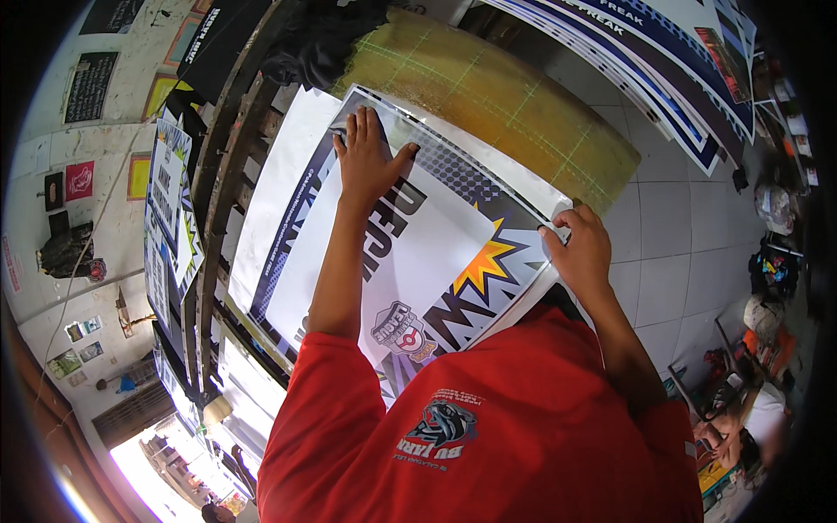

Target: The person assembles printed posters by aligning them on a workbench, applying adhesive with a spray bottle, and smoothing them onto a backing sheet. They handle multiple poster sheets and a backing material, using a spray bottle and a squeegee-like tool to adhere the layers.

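A large printed poster sheet (418,227), with a white centre panel, dark lettering and a yellow-orange starburst, lies on the worktable in front of me. Fingers spread, my left hand (370,157) presses flat on its far left part. My right hand (580,253) is at the sheet's right corner, its thumb and forefinger bent together over the edge, apparently pinching it. Clear or glossy film seems to run along the far edge. White backing paper (292,157) shows from under the poster on the left. My red sleeve and torso hide the sheet's near part.
A worn yellow-green cutting mat (488,96) with grid lines extends beyond the sheet. Black cloth (323,44) is bunched at the far left. Stacked printed boards (645,52) stand at the far right, others (170,205) on the left. A person (741,427) sits on the right.
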### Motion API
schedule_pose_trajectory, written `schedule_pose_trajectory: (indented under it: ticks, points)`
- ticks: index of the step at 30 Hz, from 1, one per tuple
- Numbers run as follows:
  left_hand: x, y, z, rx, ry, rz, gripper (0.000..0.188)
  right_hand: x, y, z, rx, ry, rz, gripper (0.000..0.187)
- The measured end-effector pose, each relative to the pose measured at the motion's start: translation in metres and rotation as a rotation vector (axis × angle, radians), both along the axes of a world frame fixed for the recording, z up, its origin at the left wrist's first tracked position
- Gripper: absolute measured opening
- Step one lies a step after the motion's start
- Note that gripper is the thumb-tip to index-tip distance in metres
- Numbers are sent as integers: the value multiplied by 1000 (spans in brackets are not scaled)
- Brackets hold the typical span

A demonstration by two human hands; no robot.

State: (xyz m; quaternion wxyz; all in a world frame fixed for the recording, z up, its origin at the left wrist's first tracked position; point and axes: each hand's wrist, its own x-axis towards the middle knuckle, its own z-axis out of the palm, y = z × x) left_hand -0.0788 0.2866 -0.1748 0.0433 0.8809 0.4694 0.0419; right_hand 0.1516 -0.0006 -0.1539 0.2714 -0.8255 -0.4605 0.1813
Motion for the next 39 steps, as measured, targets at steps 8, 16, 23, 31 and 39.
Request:
schedule_pose_trajectory:
  ticks: [8, 16, 23, 31, 39]
  points:
    - [5, -2, 5, -20, 47, -5, 100, -1, -1, 0, 7, 19, -13, 19]
    - [-4, 36, 17, 147, -221, -166, 55, -1, -2, 0, 24, 39, -17, 19]
    - [-1, 135, 56, 24, 88, -663, 49, -3, -3, 1, 40, 24, -5, 20]
    - [17, 165, 69, -191, 258, -657, 37, -1, -9, -1, 87, 54, -4, 22]
    - [14, 168, 65, -258, 123, -712, 32, -2, -11, -4, 105, 42, -10, 22]
